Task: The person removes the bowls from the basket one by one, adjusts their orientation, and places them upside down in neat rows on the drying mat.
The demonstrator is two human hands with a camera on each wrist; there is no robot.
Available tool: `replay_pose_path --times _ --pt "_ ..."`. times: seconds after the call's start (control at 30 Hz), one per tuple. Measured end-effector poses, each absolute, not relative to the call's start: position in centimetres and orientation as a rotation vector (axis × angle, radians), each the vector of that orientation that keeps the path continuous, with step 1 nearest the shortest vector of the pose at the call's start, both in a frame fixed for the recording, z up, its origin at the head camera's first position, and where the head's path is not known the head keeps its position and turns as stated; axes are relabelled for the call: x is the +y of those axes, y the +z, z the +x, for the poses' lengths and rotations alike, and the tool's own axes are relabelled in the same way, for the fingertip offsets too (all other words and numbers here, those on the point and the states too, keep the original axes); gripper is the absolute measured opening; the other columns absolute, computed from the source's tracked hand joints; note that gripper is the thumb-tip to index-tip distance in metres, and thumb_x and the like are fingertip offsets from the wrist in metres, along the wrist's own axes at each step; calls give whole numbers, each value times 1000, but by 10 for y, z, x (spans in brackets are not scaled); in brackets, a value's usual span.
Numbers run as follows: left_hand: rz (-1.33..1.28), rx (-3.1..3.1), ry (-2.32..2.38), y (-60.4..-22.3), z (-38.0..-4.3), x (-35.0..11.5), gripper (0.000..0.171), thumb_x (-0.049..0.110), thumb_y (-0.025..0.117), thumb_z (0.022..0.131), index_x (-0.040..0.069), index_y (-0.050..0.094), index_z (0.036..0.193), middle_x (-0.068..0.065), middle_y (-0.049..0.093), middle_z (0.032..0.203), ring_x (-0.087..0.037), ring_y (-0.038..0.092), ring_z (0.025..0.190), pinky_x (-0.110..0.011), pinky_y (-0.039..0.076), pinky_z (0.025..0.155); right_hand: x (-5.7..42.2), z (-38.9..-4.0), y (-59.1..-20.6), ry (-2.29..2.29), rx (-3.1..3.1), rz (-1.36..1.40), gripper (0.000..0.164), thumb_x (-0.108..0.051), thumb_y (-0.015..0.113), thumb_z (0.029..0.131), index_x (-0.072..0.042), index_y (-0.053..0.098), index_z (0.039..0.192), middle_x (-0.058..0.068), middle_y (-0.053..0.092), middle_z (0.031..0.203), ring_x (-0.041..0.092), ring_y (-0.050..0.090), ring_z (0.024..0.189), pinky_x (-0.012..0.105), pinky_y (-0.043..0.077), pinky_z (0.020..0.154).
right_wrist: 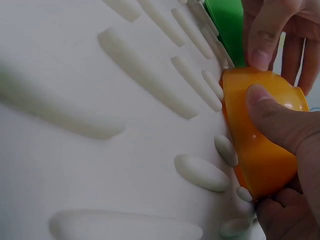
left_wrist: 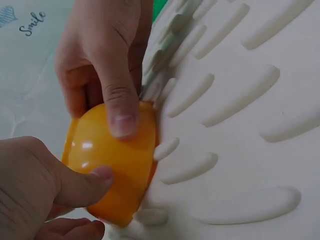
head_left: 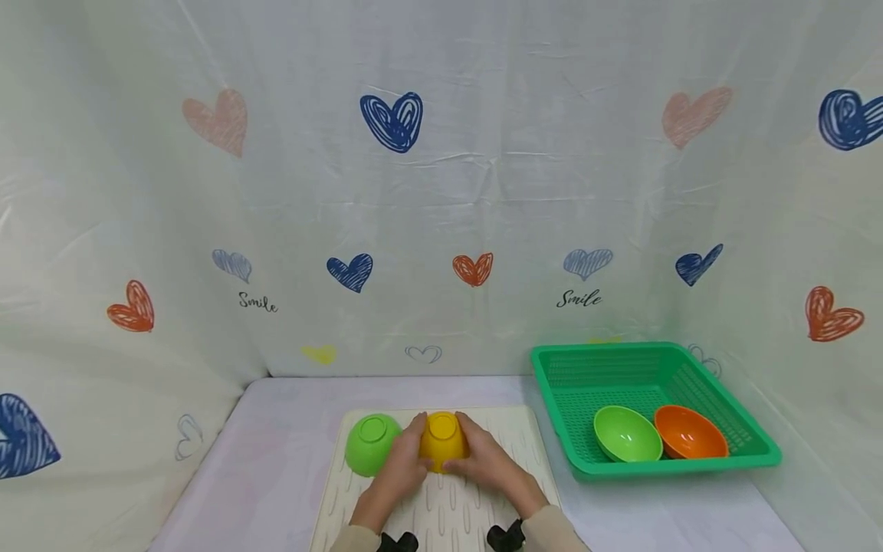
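Observation:
A yellow bowl stands upside down, its foot ring facing up, on a cream ridged mat. My left hand grips it from the left, and my right hand grips it from the right. Both thumbs press the near side of the wall, as the left wrist view shows on the yellow bowl. In the right wrist view the rim of the yellow bowl is right at the mat's raised ridges. A green bowl, also upside down, sits beside my left hand.
To the right, a green plastic basket holds a light green bowl and an orange bowl, both tilted with their openings showing. A pale cloth covers the table. Behind it hangs a white curtain printed with hearts.

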State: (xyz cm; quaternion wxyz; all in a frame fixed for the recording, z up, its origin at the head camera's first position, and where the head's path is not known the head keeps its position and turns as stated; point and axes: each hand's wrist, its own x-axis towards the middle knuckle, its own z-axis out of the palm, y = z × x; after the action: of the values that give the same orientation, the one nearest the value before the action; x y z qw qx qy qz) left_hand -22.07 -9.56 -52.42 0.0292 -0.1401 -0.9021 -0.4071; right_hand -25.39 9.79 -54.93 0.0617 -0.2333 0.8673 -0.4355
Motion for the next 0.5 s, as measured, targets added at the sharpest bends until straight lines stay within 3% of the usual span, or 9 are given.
replay_pose_path --times 0.2,0.37,0.5 --pt "-390 -2695 -1239 -503 -212 -107 70 -11 68 89 -8 40 152 -28 45 155 -47 45 142 -60 39 115 97 -253 -548 -1311 2622 -682 87 -27 83 88 2 35 155 17 53 151 32 56 135 54 44 114" --pt "-300 -2612 -1160 -487 -207 -128 67 -6 73 88 -4 46 150 -25 53 149 -43 56 132 -52 53 103 96 -251 -547 -1326 2607 -647 89 -25 85 87 2 35 155 19 52 152 35 54 137 57 41 116" --pt "-221 -2551 -1153 -475 -202 -151 64 -6 73 88 -3 50 147 -23 58 143 -42 58 129 -49 58 94 96 -250 -546 -1328 2599 -623 92 -25 85 86 2 33 156 19 50 154 35 52 139 57 40 117"
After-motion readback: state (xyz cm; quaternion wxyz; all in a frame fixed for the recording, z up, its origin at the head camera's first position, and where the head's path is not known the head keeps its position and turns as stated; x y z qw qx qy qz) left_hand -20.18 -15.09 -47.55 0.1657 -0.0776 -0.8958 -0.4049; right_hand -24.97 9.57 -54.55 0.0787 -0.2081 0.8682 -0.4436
